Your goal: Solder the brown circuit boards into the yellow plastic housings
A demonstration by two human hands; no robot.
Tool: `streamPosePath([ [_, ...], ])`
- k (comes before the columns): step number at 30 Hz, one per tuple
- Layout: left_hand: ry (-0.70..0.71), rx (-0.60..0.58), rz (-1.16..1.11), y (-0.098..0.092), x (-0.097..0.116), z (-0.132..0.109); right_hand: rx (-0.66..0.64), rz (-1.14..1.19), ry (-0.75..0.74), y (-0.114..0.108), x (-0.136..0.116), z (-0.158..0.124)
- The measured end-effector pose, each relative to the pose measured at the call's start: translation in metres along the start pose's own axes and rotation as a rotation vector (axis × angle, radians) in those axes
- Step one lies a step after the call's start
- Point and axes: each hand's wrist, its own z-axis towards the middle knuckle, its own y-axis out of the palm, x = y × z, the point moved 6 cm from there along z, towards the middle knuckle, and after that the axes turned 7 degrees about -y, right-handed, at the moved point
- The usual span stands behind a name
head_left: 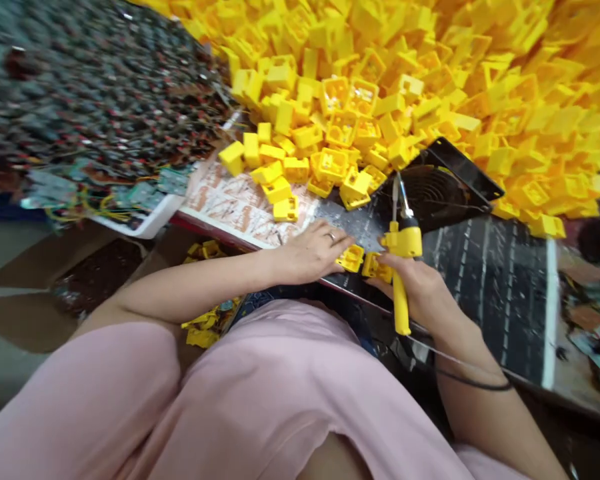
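Observation:
My right hand (420, 287) is closed round a yellow soldering gun (401, 280), whose thin metal tip and tube point away from me. Beneath that hand's fingers a yellow plastic housing (377, 266) lies at the table's near edge. My left hand (316, 253), with a ring on one finger, rests on the edge, its fingertips closed on another small yellow housing (351, 257) with an open face. The two housings sit side by side. Parts of both are covered by the fingers.
A large heap of yellow housings (350, 107) covers the back of the table. A black fan (435, 177) leans behind the gun. Piled circuit boards (110, 100) with wires lie at left. More yellow pieces (205, 327) lie below the edge. A cable (473, 381) runs by my right forearm.

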Motion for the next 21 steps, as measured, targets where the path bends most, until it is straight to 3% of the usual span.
streamPosePath([
  [3,0.002,0.157,0.046,-0.017,-0.012,-0.016,0.106,0.003,-0.006,0.011,-0.005,-0.006],
  [6,-0.127,0.232,0.154,-0.034,-0.05,-0.04,0.213,0.024,0.027,0.015,-0.003,-0.012],
  [9,-0.345,0.073,0.193,-0.032,-0.096,-0.049,0.299,0.128,0.061,0.019,-0.001,-0.015],
  [11,-0.431,-0.077,0.169,-0.022,-0.113,-0.04,0.346,0.173,0.083,0.023,-0.002,-0.012],
  [15,-0.49,-0.216,0.176,-0.019,-0.105,-0.006,0.393,0.162,0.096,0.029,-0.007,-0.001],
  [18,-0.478,-0.205,0.225,-0.048,-0.096,0.005,0.369,0.089,0.092,0.028,-0.008,0.003],
  [21,-0.583,-0.097,0.392,-0.104,-0.124,0.004,0.372,0.03,0.102,0.022,-0.006,0.0],
])
